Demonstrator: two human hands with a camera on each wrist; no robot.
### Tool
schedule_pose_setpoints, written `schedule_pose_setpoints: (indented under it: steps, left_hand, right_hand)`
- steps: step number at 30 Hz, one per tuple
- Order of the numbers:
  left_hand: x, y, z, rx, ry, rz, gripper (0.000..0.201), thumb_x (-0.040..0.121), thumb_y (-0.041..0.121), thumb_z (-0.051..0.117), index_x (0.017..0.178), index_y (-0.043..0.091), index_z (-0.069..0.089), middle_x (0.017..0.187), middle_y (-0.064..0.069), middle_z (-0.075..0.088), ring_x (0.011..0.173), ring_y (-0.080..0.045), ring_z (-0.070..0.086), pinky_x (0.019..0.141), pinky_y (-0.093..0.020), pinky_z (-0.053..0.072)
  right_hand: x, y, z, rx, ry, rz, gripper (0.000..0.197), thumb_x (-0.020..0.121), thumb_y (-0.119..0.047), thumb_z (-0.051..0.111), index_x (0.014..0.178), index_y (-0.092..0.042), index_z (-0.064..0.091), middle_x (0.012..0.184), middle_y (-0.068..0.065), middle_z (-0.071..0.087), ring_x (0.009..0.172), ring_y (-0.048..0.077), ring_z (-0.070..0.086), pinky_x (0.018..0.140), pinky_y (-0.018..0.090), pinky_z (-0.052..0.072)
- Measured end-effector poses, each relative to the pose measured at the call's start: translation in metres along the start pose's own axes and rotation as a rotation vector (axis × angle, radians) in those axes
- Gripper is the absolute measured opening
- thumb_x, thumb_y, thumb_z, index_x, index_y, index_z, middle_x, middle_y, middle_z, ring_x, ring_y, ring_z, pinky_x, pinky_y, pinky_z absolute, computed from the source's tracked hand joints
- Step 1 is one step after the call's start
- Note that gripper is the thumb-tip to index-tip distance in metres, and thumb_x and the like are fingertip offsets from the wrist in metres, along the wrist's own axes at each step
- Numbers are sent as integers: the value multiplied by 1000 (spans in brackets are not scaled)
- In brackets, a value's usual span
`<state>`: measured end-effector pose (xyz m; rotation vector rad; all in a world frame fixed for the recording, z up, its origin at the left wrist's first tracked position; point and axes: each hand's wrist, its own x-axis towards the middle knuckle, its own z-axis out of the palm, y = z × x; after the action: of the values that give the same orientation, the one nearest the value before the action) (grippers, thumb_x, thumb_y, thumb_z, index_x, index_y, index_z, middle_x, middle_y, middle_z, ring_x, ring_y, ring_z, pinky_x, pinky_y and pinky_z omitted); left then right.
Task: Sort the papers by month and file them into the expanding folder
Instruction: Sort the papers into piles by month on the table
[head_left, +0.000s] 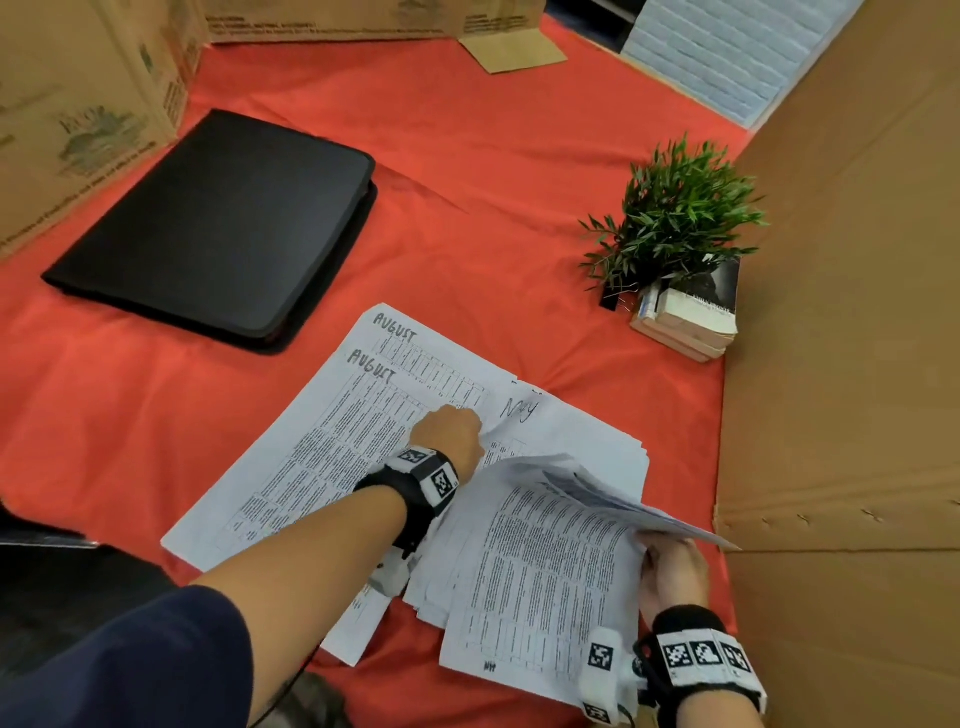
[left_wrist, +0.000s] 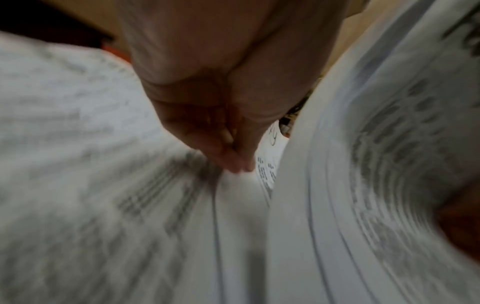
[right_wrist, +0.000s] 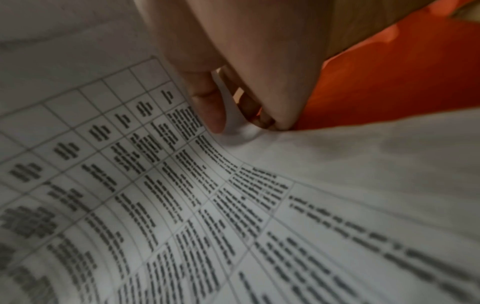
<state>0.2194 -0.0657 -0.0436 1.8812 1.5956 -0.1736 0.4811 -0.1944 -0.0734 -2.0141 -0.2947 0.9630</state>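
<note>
Head view: you're mid-sort; your right hand (head_left: 672, 571) pinches lifted papers (head_left: 597, 493) at the desk's near edge, expanding folder (head_left: 218, 223) closed far-left. Left wrist: your left hand (left_wrist: 228, 144) pinches 1 sheet. Right wrist: thumb over page edge. Next, read its month.

Even light; blurred, dim wrist views

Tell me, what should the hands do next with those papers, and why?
Probably the left hand should draw out the sheet marked May and start a new pile beside the two August sheets. The right hand holds the upper sheets lifted, and the black folder lies closed.
</note>
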Motion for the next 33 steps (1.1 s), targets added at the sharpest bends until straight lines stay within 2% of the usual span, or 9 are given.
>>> schedule_pose_setpoints:
  steps: [5,7,10,13,17,20,24,28,33]
  left_hand:
    - [-12,6,-23,218,105,219,35,97,42,52,74,16,53,79,-5,58,73,-25,54,62,-30,38]
    - [-15,3,-21,8,67,355,30,97,25,53,69,18,55,75,-2,60,76,-24,58,64,-30,38]
    - [-21,-9,-17,-475,-130,434,35,90,-5,50,94,17,76,100,-1,74,90,-10,63,79,-23,47]
    - [-26,-13,-10,-737,-254,338,53,81,-17,41,102,18,75,120,1,68,114,-9,60,97,-22,45]
    - [-19,-15,6,-392,110,-24,15,92,16,57,107,15,62,110,-3,64,99,-20,61,82,-32,50]
    - [-17,-10,14,-135,48,-93,33,86,44,66,77,15,53,81,-6,64,67,-19,55,54,-27,41]
    - [-16,-3,19,-11,42,-38,19,90,28,61,79,12,58,83,-6,64,75,-23,61,61,-29,47]
    - [-23,-3,15,78,96,142,29,96,25,52,70,14,45,75,-5,51,73,-26,56,61,-30,39]
    - [-24,-15,18,-319,46,435,17,90,6,57,93,13,73,99,-2,68,87,-20,61,73,-31,49]
  right_hand:
    - [-5,-5,4,-5,-19,16,18,87,2,52,75,-11,55,75,11,56,70,27,53,57,28,44]
    - [-9,-11,7,96,-27,19,21,85,8,50,83,-10,61,80,11,63,69,20,58,62,27,48]
    - [-6,-12,6,336,26,120,25,87,11,52,89,-11,66,87,4,69,74,8,62,70,19,52]
    - [-8,-14,7,477,20,219,25,93,6,49,73,-9,55,81,8,54,56,1,54,48,3,40]
    - [-7,-11,3,283,75,169,13,72,1,63,68,-10,67,67,6,54,72,25,49,61,24,42]
    - [-21,-22,7,376,44,189,15,88,7,52,84,-6,56,65,0,45,62,17,42,52,7,40]
    - [-25,-20,5,158,98,42,21,86,11,46,78,-8,53,68,5,48,68,21,46,58,24,37]
    - [-19,-14,3,28,101,62,29,90,0,51,65,-14,48,64,3,46,57,16,43,53,21,36]
    - [-25,-20,-4,-116,64,21,10,88,1,53,80,0,58,77,14,54,61,21,46,50,23,41]
